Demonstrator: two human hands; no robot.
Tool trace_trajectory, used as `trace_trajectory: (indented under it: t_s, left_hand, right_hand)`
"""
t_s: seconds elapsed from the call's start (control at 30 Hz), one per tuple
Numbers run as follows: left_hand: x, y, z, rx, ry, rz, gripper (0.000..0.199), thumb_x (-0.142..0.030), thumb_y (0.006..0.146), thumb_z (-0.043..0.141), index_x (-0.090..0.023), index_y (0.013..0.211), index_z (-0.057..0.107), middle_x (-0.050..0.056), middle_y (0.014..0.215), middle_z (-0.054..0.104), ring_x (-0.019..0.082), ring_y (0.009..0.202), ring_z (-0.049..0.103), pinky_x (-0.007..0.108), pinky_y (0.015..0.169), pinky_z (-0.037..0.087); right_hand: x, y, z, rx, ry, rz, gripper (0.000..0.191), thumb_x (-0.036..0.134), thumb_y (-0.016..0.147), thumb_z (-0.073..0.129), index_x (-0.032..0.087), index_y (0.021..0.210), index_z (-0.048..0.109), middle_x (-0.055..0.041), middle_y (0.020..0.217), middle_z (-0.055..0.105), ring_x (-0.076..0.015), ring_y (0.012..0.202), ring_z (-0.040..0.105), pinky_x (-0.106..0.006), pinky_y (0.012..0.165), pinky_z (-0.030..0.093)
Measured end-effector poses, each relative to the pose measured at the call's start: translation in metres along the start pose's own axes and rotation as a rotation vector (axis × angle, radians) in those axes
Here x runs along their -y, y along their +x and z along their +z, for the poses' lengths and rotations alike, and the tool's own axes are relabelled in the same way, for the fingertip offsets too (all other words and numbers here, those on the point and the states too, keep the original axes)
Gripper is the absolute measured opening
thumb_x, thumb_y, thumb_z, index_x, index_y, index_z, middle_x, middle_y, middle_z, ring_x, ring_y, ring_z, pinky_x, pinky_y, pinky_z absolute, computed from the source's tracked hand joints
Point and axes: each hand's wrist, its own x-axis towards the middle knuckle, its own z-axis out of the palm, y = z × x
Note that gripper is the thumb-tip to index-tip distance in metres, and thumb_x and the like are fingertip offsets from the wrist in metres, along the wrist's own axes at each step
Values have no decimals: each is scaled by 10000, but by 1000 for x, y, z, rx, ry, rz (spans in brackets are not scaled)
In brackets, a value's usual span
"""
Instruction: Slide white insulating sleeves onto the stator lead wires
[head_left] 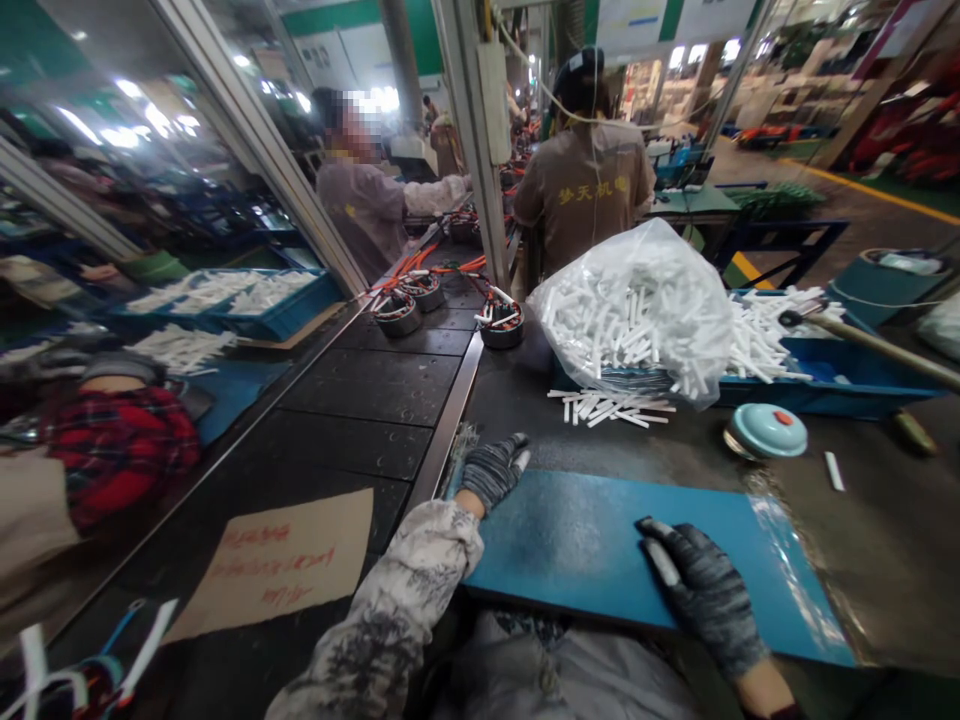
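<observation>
The left hand (pixel 495 472), in a striped grey glove, lies at the far left corner of the blue mat (pixel 585 530), its fingers close together and pointing right; I cannot tell if it is closed on anything. The right hand (pixel 705 585), in a glove like it, is loosely open over the right part of the mat, palm down, with the fingers a bit bent and pointing up and to the left. I cannot tell if it touches the mat. The left arm, in a patterned sleeve (pixel 405 570), reaches forward, and the right arm comes in from the bottom corner. The mat lies flat on the dark bench (pixel 675 450), right in front of the person. Past it, a big clear bag (pixel 634 310) full of white tubes hides part of a blue tray (pixel 825 385). More white tubes lie loose beside the bag. A round blue tin (pixel 766 432) sits near the mat's far right corner. Left of the arm, a cardboard sheet (pixel 281 560) with red writing lies on the black belt (pixel 352 400). Farther up are round metal parts (pixel 397 315) with orange wires, and two people work beyond.
</observation>
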Motion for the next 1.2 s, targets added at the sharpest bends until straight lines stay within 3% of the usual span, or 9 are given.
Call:
trace_trajectory:
  t_s: [1.2]
  left_hand:
    - [3,-1,3,-24,-32,31,370,-356,938,535,-211,1263,636,68,1219,693,214,1077,676,346,1004,484]
  right_hand:
    - [4,0,-3,-40,-29,-6,386,481,974,459,222,1067,731,-54,915,730,-197,788,680,-328,755,514]
